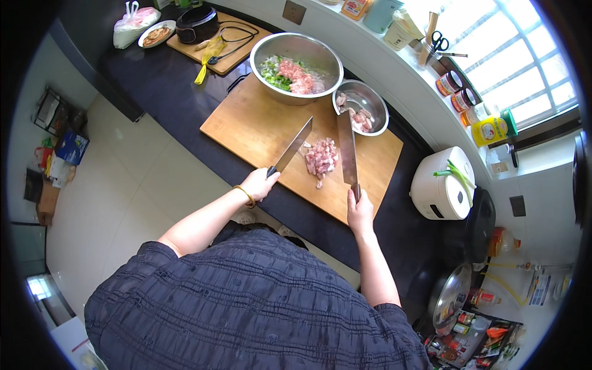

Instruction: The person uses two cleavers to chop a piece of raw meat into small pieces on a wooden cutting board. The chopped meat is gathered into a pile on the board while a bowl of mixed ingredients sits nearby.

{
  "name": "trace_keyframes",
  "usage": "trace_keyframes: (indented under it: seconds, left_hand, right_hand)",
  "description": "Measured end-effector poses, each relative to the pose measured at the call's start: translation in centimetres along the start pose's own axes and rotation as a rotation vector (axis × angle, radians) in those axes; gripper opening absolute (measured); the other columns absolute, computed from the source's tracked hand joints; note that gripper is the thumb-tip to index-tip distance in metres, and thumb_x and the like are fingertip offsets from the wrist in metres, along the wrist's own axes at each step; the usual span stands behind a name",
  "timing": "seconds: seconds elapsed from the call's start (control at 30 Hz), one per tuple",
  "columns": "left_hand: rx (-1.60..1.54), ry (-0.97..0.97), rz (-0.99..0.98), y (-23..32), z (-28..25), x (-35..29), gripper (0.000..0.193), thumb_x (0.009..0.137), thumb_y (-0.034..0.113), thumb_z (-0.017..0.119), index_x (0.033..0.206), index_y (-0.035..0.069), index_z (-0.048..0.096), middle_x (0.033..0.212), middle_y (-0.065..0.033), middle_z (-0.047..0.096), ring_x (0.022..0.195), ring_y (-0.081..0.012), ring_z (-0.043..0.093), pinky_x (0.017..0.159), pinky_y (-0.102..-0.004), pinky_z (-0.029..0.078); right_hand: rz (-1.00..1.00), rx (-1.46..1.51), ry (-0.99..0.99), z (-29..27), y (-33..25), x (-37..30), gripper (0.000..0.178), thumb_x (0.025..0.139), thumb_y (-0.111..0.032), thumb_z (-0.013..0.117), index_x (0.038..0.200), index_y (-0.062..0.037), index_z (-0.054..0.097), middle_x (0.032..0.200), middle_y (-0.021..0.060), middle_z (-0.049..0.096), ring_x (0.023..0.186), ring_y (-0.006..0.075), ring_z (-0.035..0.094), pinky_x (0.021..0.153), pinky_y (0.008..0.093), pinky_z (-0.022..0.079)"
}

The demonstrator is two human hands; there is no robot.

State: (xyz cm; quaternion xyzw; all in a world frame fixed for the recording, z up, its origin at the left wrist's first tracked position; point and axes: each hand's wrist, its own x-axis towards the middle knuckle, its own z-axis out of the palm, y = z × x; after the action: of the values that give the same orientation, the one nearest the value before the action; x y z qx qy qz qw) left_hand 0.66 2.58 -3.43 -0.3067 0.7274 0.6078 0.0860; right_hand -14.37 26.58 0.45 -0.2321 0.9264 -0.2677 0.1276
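My left hand (259, 184) is closed round the black handle of a cleaver (295, 145), its blade slanting up and to the right over the wooden cutting board (237, 123). In my right hand (361, 213) is a second cleaver (347, 148), its blade pointing away from me toward a small metal bowl. Between the two blades lies a heap of chopped raw meat (322, 158). The small metal bowl (381, 114) at the board's far right holds larger meat pieces (361, 119). A large metal bowl (262, 51) at the far edge contains minced meat (296, 75) and chopped greens (274, 73).
Right of the board stands a white rice cooker (431, 179) with green onions (459, 176) on its lid. A second board (185, 52) with a black appliance (197, 24) and cord is at the back left. Jars (449, 82) line the windowsill.
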Motion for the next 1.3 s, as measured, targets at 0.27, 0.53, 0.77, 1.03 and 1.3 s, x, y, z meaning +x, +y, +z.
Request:
trace_keyframes:
  seconds: [0.27, 0.53, 0.77, 1.03, 1.3]
  left_hand:
    - [-0.246, -0.046, -0.060, 1.1, 0.2, -0.6, 0.031, 0.089, 0.032, 0.045, 0.070, 0.008, 0.042, 0.054, 0.0009, 0.042, 0.040, -0.0071, 0.038, 0.036, -0.0228, 0.036]
    - [-0.131, 0.058, -0.025, 1.3, 0.3, -1.2, 0.030, 0.089, 0.031, 0.045, 0.071, 0.007, 0.042, 0.056, 0.0002, 0.043, 0.041, -0.0077, 0.041, 0.036, -0.0235, 0.037]
    - [0.019, 0.098, 0.002, 0.2, 1.0, 0.6, 0.032, 0.088, 0.033, 0.046, 0.073, 0.005, 0.043, 0.057, -0.0012, 0.044, 0.041, -0.0100, 0.042, 0.036, -0.0246, 0.038]
    - [0.208, 0.340, 0.382, -0.2, 3.5, 0.7, 0.034, 0.088, 0.031, 0.046, 0.071, 0.002, 0.045, 0.057, -0.0068, 0.049, 0.043, -0.0148, 0.050, 0.039, -0.0298, 0.041]
    - [-0.355, 0.079, -0.080, 2.5, 0.7, -1.5, 0.030, 0.089, 0.035, 0.045, 0.075, 0.008, 0.043, 0.057, 0.0000, 0.043, 0.041, -0.0073, 0.039, 0.036, -0.0221, 0.035]
  right_hand:
    - [0.077, -0.034, -0.123, -1.2, 1.0, 1.6, 0.043, 0.084, -0.038, 0.051, 0.090, 0.0045, 0.055, 0.083, 0.0270, 0.059, 0.084, 0.0406, 0.057, 0.073, 0.0434, 0.045]
    - [0.025, 0.069, -0.060, -0.6, 1.5, 1.5, 0.039, 0.085, -0.036, 0.050, 0.090, 0.0027, 0.057, 0.082, 0.0256, 0.060, 0.084, 0.0380, 0.058, 0.071, 0.0427, 0.045]
    - [0.016, 0.019, -0.171, -0.8, 2.7, 3.1, 0.038, 0.085, -0.036, 0.052, 0.084, 0.0020, 0.055, 0.069, 0.0197, 0.060, 0.064, 0.0334, 0.060, 0.058, 0.0396, 0.047]
    - [0.222, 0.589, -0.191, -0.7, -0.4, -1.9, 0.027, 0.090, -0.031, 0.048, 0.078, -0.0072, 0.044, 0.051, 0.0000, 0.043, 0.035, 0.0087, 0.040, 0.031, 0.0236, 0.032]
    - [0.268, 0.541, -0.332, 0.7, -2.6, -3.0, 0.027, 0.090, -0.032, 0.047, 0.081, -0.0065, 0.044, 0.054, 0.0006, 0.045, 0.038, 0.0083, 0.041, 0.034, 0.0242, 0.036]
